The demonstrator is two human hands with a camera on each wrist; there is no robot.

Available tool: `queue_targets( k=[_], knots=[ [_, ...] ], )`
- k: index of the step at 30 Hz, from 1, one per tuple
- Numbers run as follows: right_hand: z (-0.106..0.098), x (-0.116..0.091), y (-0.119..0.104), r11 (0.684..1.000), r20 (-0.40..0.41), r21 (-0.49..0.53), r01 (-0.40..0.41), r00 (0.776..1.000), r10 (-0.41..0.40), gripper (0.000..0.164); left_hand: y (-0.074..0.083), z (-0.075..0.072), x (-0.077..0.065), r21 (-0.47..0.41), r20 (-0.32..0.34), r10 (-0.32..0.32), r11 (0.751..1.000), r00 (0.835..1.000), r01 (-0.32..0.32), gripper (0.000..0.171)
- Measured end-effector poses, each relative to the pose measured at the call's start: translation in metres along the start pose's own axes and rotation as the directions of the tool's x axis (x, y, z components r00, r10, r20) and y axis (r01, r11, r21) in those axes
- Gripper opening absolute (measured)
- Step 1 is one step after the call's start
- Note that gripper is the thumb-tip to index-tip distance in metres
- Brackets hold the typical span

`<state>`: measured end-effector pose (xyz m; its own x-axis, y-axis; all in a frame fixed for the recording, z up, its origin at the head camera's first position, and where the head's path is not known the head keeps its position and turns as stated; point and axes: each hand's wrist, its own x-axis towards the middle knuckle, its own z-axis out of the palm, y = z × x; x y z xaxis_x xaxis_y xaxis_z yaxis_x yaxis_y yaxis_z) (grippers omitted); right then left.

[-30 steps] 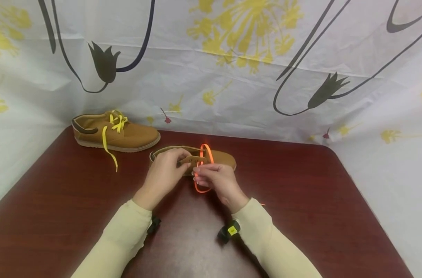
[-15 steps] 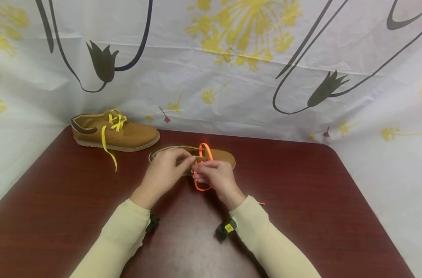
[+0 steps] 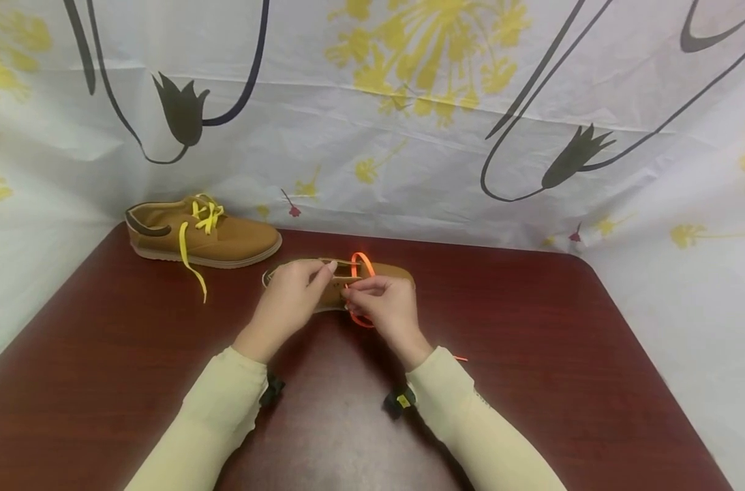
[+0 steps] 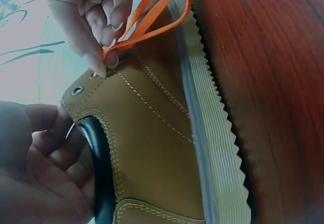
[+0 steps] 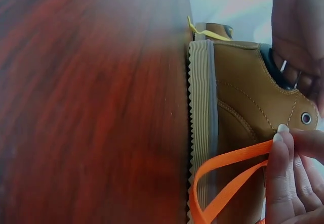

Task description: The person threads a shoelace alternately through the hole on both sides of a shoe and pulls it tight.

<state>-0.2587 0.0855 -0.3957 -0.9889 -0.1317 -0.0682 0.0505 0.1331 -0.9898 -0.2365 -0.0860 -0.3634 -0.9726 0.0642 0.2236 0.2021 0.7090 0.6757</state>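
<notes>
A tan shoe (image 3: 397, 274) sits on the table between my hands, its toe pointing right. My left hand (image 3: 281, 305) is at its opening and holds the corner of the near eyelet flap, with fingers curled inside the collar. Thumb and fingertips of my right hand (image 3: 393, 314) pinch an orange shoelace (image 5: 228, 158) close against that flap, at an eyelet mostly covered by the fingers. The lace hangs in a loop over the shoe's near side. A bare metal-ringed eyelet (image 4: 77, 90) shows between the two hands in the left wrist view.
A second tan shoe (image 3: 246, 242) with a yellow shoelace (image 3: 191, 262) stands at the back left of the dark red table (image 3: 531, 341). One orange lace end (image 3: 461, 359) lies beside my right sleeve. A patterned white sheet (image 3: 323, 102) hangs behind.
My left thumb and finger shifted right along the flap, then back left and slightly up. My right hand stays at the flap with the shoelace, whose lower loop has become shorter.
</notes>
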Motion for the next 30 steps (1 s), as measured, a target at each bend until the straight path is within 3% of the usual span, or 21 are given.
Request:
queue_targets(
  k=[5, 10, 14, 17, 20, 23, 27, 30],
  knots=[
    [0.0, 0.0, 0.001, 0.999, 0.011, 0.028, 0.021, 1.0, -0.021, 0.01, -0.001, -0.004, 0.009, -0.035, 0.064, -0.091, 0.995, 0.994, 0.093, 0.042],
    [0.0, 0.0, 0.002, 0.999, 0.02, 0.01, 0.04, 0.999, -0.04, 0.009, -0.002, -0.016, 0.025, -0.044, 0.228, -0.13, 0.989, 0.965, 0.143, 0.037],
    [0.0, 0.0, 0.002, 0.998, 0.027, -0.022, 0.052, 0.998, -0.051, 0.008, -0.005, -0.026, 0.037, -0.049, 0.374, -0.132, 0.986, 0.918, 0.162, 0.031],
    [-0.002, -0.001, 0.001, 0.998, 0.031, -0.034, 0.048, 0.998, -0.047, 0.009, -0.005, -0.03, 0.045, -0.045, 0.472, -0.125, 0.985, 0.873, 0.165, 0.034],
    [-0.003, -0.001, 0.001, 0.998, 0.032, -0.038, 0.043, 0.999, -0.042, 0.009, -0.005, -0.031, 0.053, -0.041, 0.54, -0.099, 0.989, 0.836, 0.144, 0.036],
    [-0.004, -0.001, 0.001, 0.999, 0.036, -0.032, 0.041, 0.999, -0.04, 0.009, -0.005, -0.029, 0.06, -0.04, 0.575, -0.082, 0.991, 0.814, 0.128, 0.034],
    [-0.005, 0.0, 0.001, 0.999, 0.046, -0.018, 0.04, 0.998, -0.039, 0.009, -0.006, -0.026, 0.064, -0.037, 0.58, -0.073, 0.993, 0.811, 0.116, 0.023],
    [-0.004, 0.0, 0.0, 0.999, 0.053, -0.007, 0.039, 0.998, -0.039, 0.009, -0.006, -0.025, 0.063, -0.033, 0.561, -0.08, 0.992, 0.824, 0.119, 0.02]
  ],
)
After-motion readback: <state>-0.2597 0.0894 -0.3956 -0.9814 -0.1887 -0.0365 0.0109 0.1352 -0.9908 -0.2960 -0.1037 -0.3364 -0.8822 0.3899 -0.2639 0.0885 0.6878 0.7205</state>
